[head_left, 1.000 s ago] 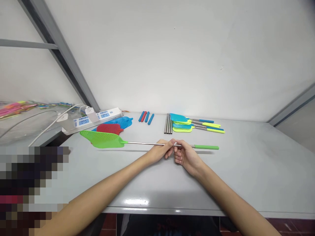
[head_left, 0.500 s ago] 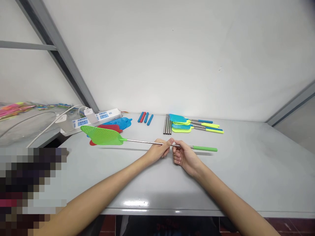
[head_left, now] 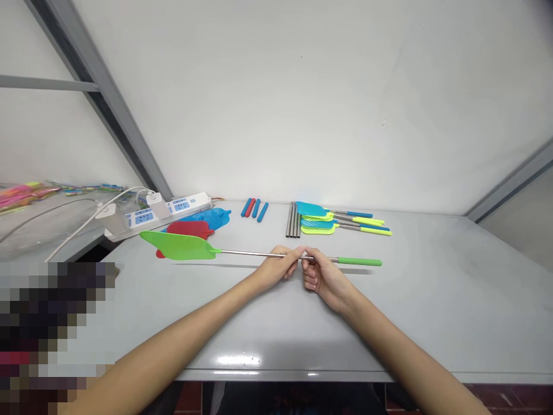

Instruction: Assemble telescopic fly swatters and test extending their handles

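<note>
A green fly swatter [head_left: 181, 246] with a thin metal rod and a green grip is held level just above the table, its leaf-shaped head to the left. My left hand [head_left: 280, 268] is closed on the rod left of its middle, thumb along the top. Close beside it, my right hand [head_left: 322, 275] pinches the thicker part of the rod, fingers curled, with the green grip sticking out to the right. The fingertips of both hands nearly meet. Beneath and behind the green head lie red swatter heads [head_left: 190, 229] and blue swatter heads [head_left: 218, 218].
Several blue and red grips [head_left: 256, 208] lie near the wall. Bare metal tubes [head_left: 292, 222] stand in a row beside blue and yellow fly swatters [head_left: 317, 226]. A white power strip [head_left: 190, 203] with cables rests at the table's left edge. Bagged colourful items [head_left: 30, 195] lie further left.
The green swatter head has turned about the rod's axis, now showing a narrower face, and sits slightly lower. Both hands keep their hold on the rod in nearly the same place.
</note>
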